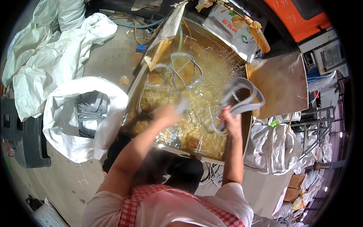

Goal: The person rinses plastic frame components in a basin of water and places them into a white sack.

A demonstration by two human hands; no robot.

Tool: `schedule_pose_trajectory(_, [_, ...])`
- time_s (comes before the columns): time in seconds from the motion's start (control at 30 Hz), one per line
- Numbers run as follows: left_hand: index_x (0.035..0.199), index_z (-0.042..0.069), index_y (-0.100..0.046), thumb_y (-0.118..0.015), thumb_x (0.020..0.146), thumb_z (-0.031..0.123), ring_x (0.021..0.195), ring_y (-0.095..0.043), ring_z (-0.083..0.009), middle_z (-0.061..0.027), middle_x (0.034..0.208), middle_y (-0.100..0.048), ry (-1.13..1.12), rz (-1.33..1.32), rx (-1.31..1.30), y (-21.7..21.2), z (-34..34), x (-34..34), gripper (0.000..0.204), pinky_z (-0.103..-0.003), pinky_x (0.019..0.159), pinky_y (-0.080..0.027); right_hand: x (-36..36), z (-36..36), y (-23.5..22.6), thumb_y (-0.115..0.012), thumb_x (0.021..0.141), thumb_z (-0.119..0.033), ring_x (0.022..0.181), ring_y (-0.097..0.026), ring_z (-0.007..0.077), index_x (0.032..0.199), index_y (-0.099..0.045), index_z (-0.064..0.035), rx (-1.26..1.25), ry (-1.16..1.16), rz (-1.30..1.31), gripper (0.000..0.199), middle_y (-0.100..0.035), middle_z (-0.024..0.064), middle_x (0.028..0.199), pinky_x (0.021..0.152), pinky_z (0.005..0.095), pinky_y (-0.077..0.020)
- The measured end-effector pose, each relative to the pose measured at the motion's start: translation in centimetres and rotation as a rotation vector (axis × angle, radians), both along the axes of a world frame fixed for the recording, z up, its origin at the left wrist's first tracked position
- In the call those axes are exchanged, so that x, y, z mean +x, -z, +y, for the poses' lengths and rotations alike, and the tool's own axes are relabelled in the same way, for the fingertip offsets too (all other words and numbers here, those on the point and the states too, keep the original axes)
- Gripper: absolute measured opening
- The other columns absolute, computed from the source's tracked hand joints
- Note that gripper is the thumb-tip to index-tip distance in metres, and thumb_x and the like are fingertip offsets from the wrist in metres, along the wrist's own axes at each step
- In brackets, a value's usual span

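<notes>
Bright, whitish light washes over an open white sack and a basin of amber water, where glare breaks into hard sparkles near the lower edge. Shadow deepens beyond the basin's far side. Motion blur softens the left hand and smears the grey loop in the right hand. Fisheye distortion bends the cluttered right side toward a black surround, where small bright spots may be lamps.
</notes>
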State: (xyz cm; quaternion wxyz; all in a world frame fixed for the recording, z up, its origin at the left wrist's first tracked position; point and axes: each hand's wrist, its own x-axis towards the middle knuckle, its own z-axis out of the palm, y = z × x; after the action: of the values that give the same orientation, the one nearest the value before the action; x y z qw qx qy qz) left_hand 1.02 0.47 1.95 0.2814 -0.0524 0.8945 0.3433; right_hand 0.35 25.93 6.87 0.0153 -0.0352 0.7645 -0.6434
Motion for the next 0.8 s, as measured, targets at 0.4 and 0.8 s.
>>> schedule_pose_trajectory(0.4, [0.116, 0.0, -0.046, -0.069, 0.077, 0.028, 0.093, -0.059, -0.021, -0.0122, 0.104, -0.057, -0.317, -0.321, 1.756, 1.7, 1.2, 1.2, 0.054, -0.036, 0.081, -0.05, 3.0, -2.3, 8.5, -0.071, 0.071, -0.014, 0.079, -0.06, 0.0236, 0.087, -0.064, -0.0054, 0.908, -0.735, 0.29, 0.019, -0.063, 0.01, 0.086, 0.07, 0.0355, -0.0485])
schedule_pose_trajectory(0.8, [0.136, 0.012, -0.021, -0.075, 0.067, 0.023, 0.104, -0.053, -0.0353, -0.0217, 0.128, -0.039, -0.181, -0.567, 2.01, 0.4, 1.0, 1.7, 0.089, -0.04, 0.078, -0.05, 0.8, -7.2, 4.4, -0.056, 0.081, -0.016, 0.108, -0.052, 0.0219, 0.118, -0.053, -0.01, 0.565, -0.646, 0.099, 0.038, -0.055, 0.012, 0.116, 0.094, 0.0351, -0.0403])
